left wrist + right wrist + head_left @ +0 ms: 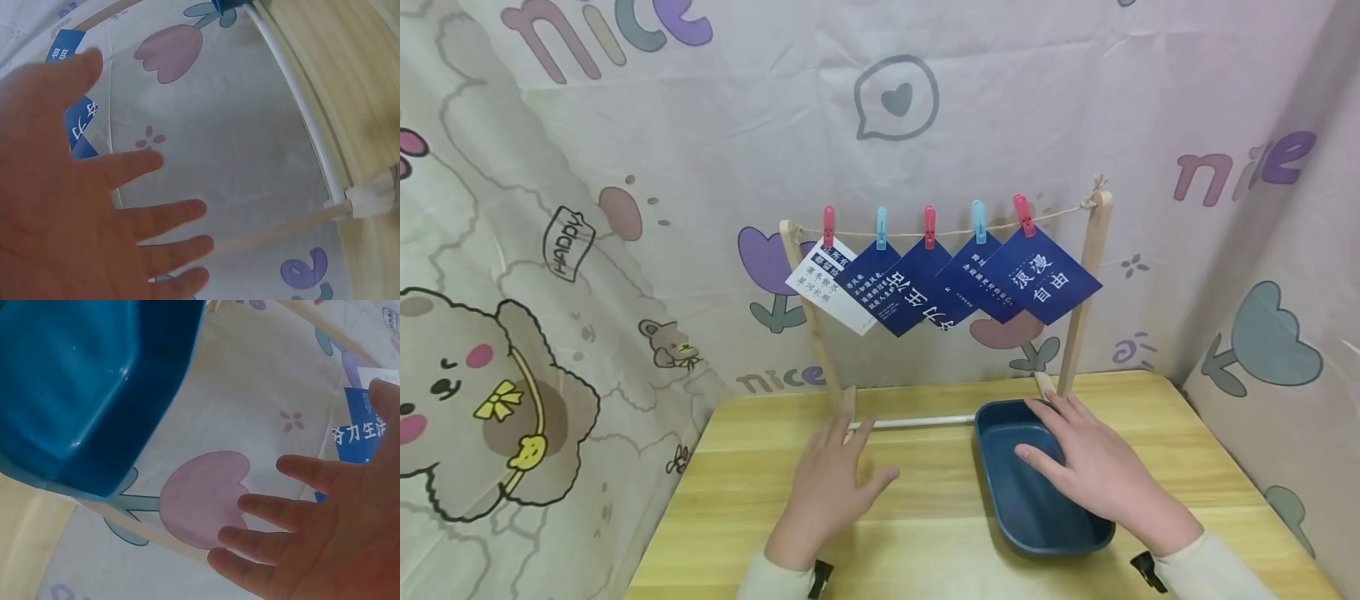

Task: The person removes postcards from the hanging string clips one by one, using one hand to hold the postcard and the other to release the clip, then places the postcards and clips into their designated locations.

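My left hand (831, 483), fingers spread, is near the foot of the left post of a wooden frame (1078, 308) and holds nothing. Over the right side of a dark blue plastic tub (1011, 492) hovers my right hand (1097, 458), its fingers extended and its grasp bare. A twine (951, 233) runs between the two posts. From it hang several cards on pink and blue clothespins (930, 227): a white card (820, 283) at the left, then overlapping dark blue cards (1045, 279) with white writing. Inside the tub, the visible part shows only its bare bottom.
A white rod (917, 422) joins the feet of the frame along the back of the wooden table (925, 550). Behind the table hangs a printed cloth (760, 150) with flowers and cartoon bears, and it covers the sides too.
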`<state>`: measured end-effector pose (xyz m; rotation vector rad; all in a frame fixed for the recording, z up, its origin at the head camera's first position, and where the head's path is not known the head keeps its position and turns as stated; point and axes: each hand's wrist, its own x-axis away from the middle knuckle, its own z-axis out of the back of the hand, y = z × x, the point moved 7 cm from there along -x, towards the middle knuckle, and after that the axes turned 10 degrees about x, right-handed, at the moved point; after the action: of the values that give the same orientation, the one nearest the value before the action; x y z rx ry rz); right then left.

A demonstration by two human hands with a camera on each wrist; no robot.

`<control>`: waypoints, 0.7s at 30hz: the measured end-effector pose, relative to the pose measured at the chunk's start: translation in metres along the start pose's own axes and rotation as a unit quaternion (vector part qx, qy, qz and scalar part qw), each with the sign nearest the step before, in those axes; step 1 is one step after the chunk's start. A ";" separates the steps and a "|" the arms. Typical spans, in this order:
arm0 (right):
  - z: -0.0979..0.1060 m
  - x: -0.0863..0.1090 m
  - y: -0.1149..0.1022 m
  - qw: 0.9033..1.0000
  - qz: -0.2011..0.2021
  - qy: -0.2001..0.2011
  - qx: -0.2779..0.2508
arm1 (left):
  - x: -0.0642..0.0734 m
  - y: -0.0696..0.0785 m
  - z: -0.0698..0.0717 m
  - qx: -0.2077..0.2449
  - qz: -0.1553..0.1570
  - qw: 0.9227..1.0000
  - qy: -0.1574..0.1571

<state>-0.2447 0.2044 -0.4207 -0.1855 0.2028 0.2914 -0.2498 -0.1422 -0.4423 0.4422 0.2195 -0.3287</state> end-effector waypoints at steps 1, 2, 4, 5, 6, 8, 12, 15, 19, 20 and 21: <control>0.003 -0.001 -0.001 1.000 0.001 0.002 -0.001 | -0.002 0.001 0.002 0.009 -0.004 1.000 0.009; 0.005 -0.002 -0.001 1.000 0.001 0.004 -0.002 | -0.003 0.002 0.005 0.020 -0.006 1.000 0.020; 0.011 -0.005 -0.004 1.000 0.004 0.005 -0.002 | -0.007 0.004 0.012 0.043 -0.012 0.998 0.047; 0.014 -0.007 -0.005 1.000 0.005 0.005 -0.004 | -0.008 0.005 0.015 0.056 -0.014 0.997 0.060; 0.018 -0.009 -0.006 1.000 0.007 0.007 -0.006 | -0.010 0.006 0.019 0.070 -0.018 0.995 0.075; 0.026 -0.012 -0.010 1.000 0.013 0.012 -0.012 | -0.013 0.008 0.025 0.105 -0.024 0.989 0.104; 0.042 -0.022 -0.018 0.999 0.020 0.018 -0.046 | -0.019 0.007 0.036 0.200 -0.034 0.969 0.141; 0.052 -0.033 -0.025 0.996 0.024 0.023 -0.081 | -0.026 0.004 0.040 0.280 -0.043 0.947 0.154; 0.066 -0.048 -0.035 0.991 0.043 0.046 -0.120 | -0.035 0.003 0.045 0.357 -0.047 0.918 0.165; 0.069 -0.051 -0.037 0.989 0.047 0.052 -0.128 | -0.037 0.003 0.046 0.374 -0.043 0.911 0.168; 0.073 -0.054 -0.040 0.988 0.053 0.057 -0.136 | -0.039 0.003 0.047 0.389 -0.040 0.904 0.174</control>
<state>-0.2710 0.1679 -0.3325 -0.4627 0.2872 0.4137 -0.2782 -0.1505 -0.3884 1.2937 0.4571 -0.4127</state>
